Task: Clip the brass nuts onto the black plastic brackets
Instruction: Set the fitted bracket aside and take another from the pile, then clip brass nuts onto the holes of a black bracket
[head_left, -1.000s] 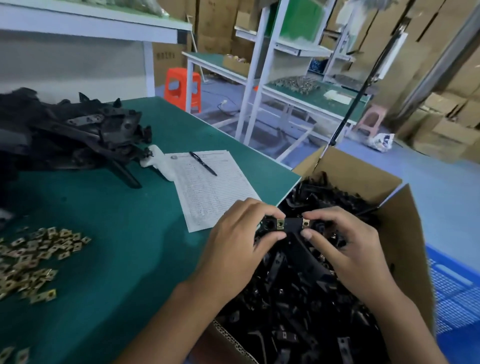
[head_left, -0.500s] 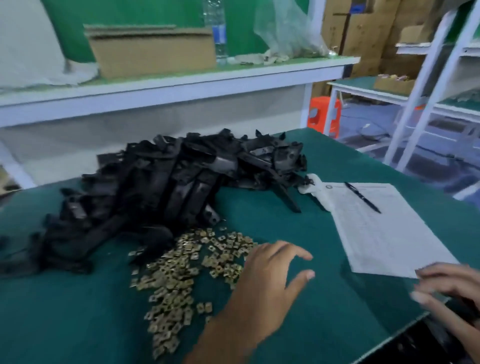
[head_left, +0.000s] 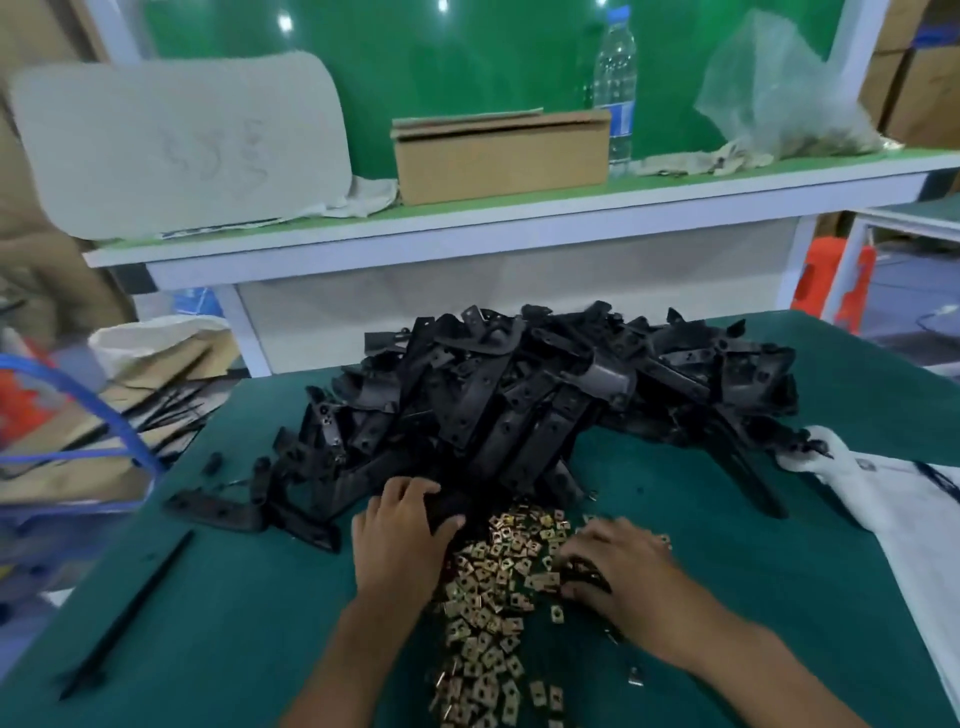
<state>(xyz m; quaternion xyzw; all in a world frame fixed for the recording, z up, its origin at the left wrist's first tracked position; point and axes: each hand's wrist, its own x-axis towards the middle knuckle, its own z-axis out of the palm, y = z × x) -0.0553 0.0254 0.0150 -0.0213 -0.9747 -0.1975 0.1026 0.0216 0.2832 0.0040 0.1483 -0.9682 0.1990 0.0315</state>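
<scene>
A big heap of black plastic brackets (head_left: 519, 405) lies at the back of the green table (head_left: 234, 623). In front of it a spread of small brass nuts (head_left: 498, 582) runs toward me. My left hand (head_left: 400, 535) grips one black bracket (head_left: 452, 512) at the heap's front edge, fingers on top and thumb round its side. My right hand (head_left: 618, 566) rests on the right side of the nuts, its fingertips and thumb curled in and pinching at brass nuts there; which nut it holds is hidden under the fingers.
A thin black rod (head_left: 130, 608) lies at the table's left. A white sheet (head_left: 909, 519) covers the right edge. Behind, a shelf carries a cardboard box (head_left: 498, 156), a water bottle (head_left: 615, 78) and a plastic bag (head_left: 779, 93). Boxes stand on the floor at left.
My view swung left from the carton to the heap. My left hand reached forward onto a bracket, and my right hand came from the table's edge onto the nuts.
</scene>
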